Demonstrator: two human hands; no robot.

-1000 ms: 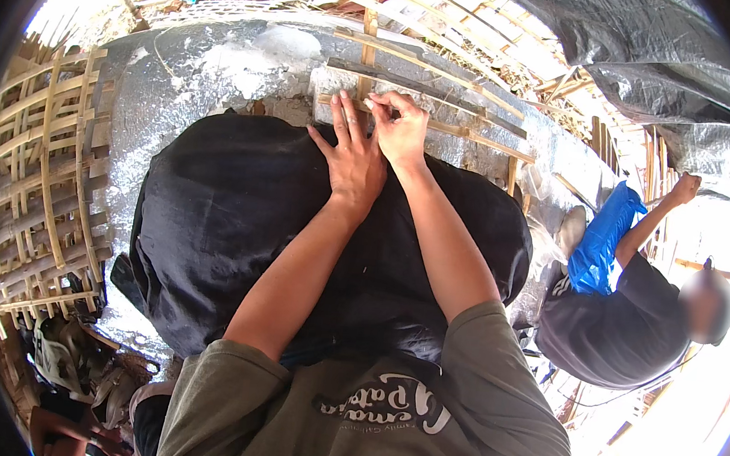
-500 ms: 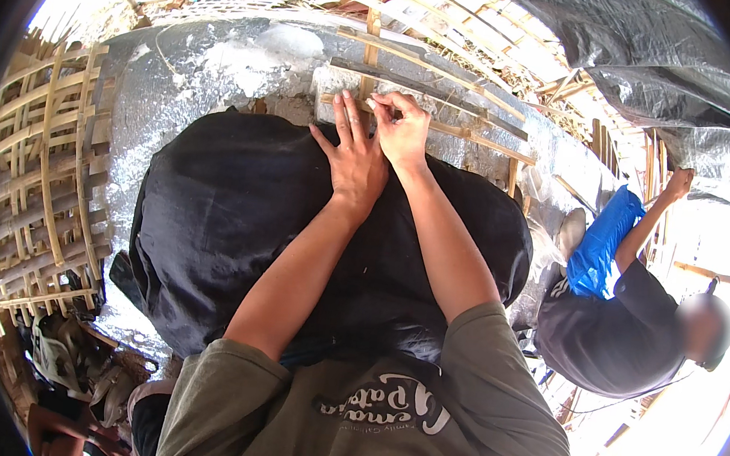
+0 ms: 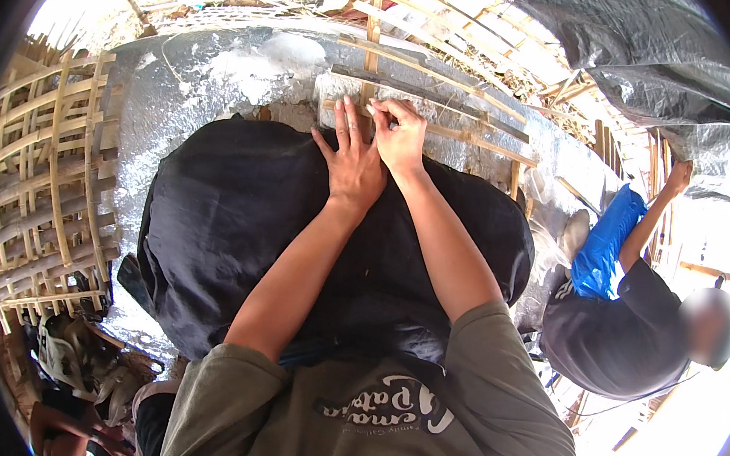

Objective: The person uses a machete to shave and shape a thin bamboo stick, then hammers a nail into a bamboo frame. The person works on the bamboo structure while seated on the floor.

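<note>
A frame of split bamboo slats [image 3: 479,141] rests against a pale block [image 3: 331,88] beyond my lap, with crosswise slats fixed to an upright strip [image 3: 372,53]. My left hand [image 3: 355,163] lies flat with fingers stretched toward the nearest slat, its fingertips at the slat's left part. Close against it, my right hand [image 3: 402,137] is closed, thumb and fingers pinched together by the upright strip. Whatever sits in that pinch is too small to make out. Black cloth [image 3: 229,209] covers my lap under both forearms.
A woven bamboo lattice [image 3: 47,177] stands at the left. To the right sits another person [image 3: 618,334] in dark clothes, one arm raised, beside a blue plastic bag [image 3: 602,247]. Dark plastic sheeting [image 3: 635,61] hangs at the upper right. Part of another person [image 3: 66,427] shows lower left.
The view has shifted slightly. Both hands keep nearly the same place and pose at the slat, the right still pinched. The person at the right holds almost the same posture.
</note>
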